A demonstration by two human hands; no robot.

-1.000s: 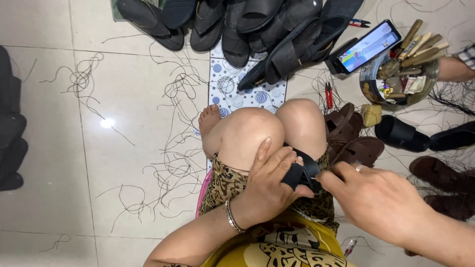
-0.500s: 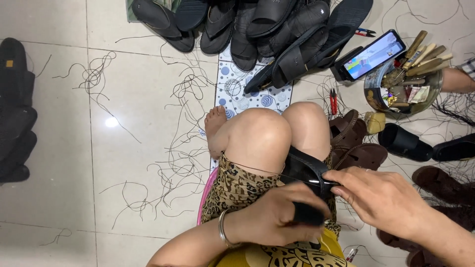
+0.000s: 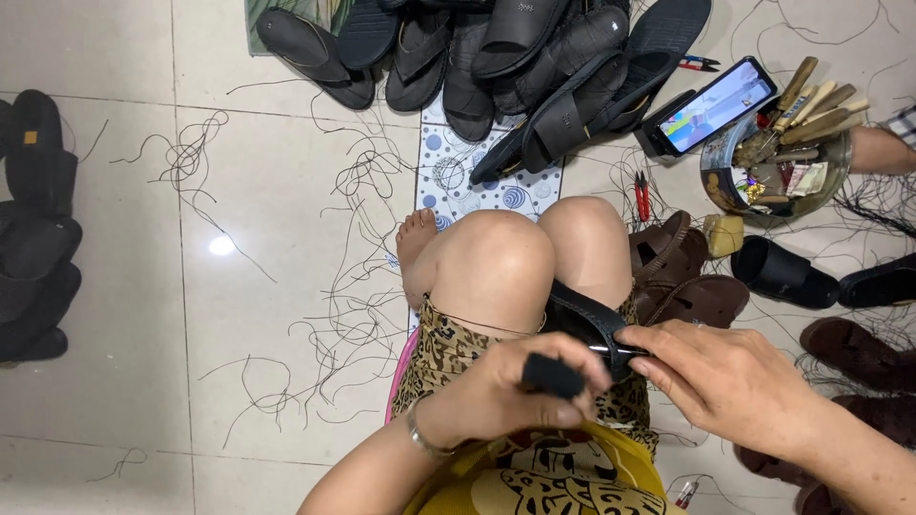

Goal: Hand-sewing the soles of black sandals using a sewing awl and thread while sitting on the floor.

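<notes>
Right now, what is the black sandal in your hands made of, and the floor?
The black strapped sandal on the lap, held by the left hand and right hand, looks like matte leather or imitation leather; I cannot tell which. The pale floor seems to be glazed tile: grout lines and a bright glare spot.

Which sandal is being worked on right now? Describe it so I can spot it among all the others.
Start at the bare knees mid-frame and drop to the lap. The black sandal lies there, gripped by the left hand and right hand. Every other sandal rests on the floor; this one alone is held.
</notes>
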